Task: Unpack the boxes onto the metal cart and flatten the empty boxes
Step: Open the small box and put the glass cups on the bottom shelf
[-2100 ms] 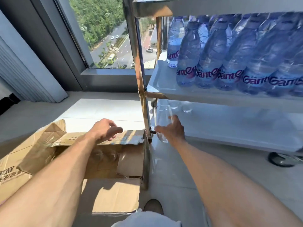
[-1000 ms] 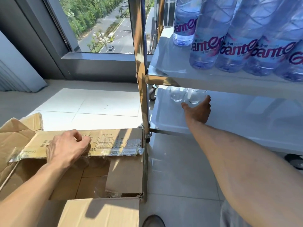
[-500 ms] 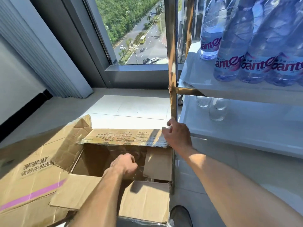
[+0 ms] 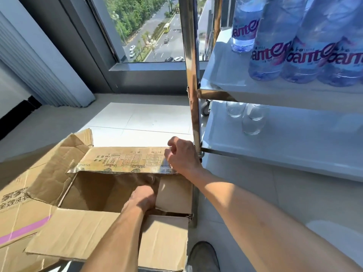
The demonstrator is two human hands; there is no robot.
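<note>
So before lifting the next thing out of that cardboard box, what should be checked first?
1. Far flap of the brown cardboard box held back by the right hand: ok.
2. Left hand down inside the box: ok.
3. Left hand's grip on an item: cannot tell, fingers hidden.
4. Free room on the white bottom cart shelf beside the three clear glasses: ok.
5. Glasses standing upright: ok.
</note>
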